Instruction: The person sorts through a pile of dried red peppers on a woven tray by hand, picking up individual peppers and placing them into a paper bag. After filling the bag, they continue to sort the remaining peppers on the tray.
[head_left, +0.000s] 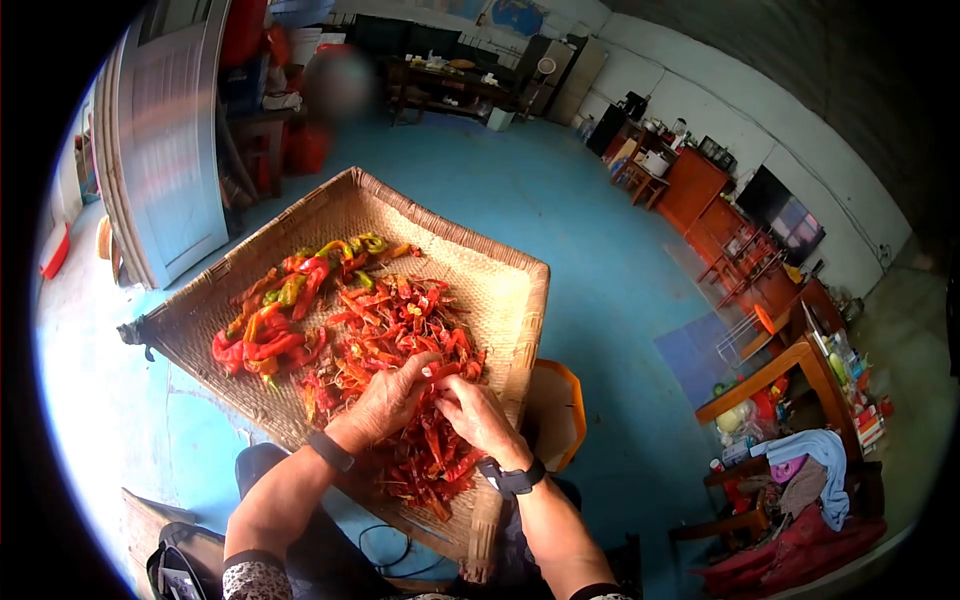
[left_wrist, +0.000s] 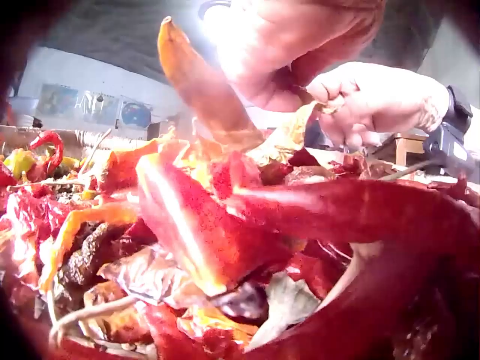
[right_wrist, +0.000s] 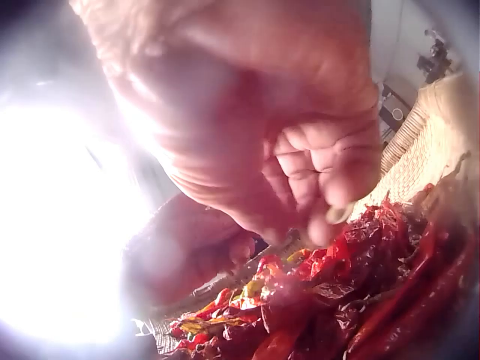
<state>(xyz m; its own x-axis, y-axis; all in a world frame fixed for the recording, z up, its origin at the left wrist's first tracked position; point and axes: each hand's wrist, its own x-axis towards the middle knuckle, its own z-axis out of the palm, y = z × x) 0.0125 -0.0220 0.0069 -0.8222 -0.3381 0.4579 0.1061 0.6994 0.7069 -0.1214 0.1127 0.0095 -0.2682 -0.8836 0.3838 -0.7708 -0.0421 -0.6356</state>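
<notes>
My left hand (head_left: pixel 392 398) and right hand (head_left: pixel 478 415) meet over a heap of dried red chilies (head_left: pixel 425 455). Between their fingertips, a red chili pepper (head_left: pixel 443 372) is pinched from both sides. In the left wrist view the fingertips of both hands come together just above the chilies, beside a pale dried piece (left_wrist: pixel 289 139). The right wrist view shows my right hand's curled fingers (right_wrist: pixel 307 161) low over the heap, hiding much of the pepper. All of it lies in a large woven basket (head_left: pixel 490 275).
Plumper red and green peppers (head_left: pixel 270 335) form a separate pile at the basket's left. A yellow-rimmed container (head_left: pixel 565 410) stands below its right edge. A wooden chair (head_left: pixel 800 390) with cloths is at right, and a door (head_left: pixel 175 150) at left. Blue floor stretches beyond.
</notes>
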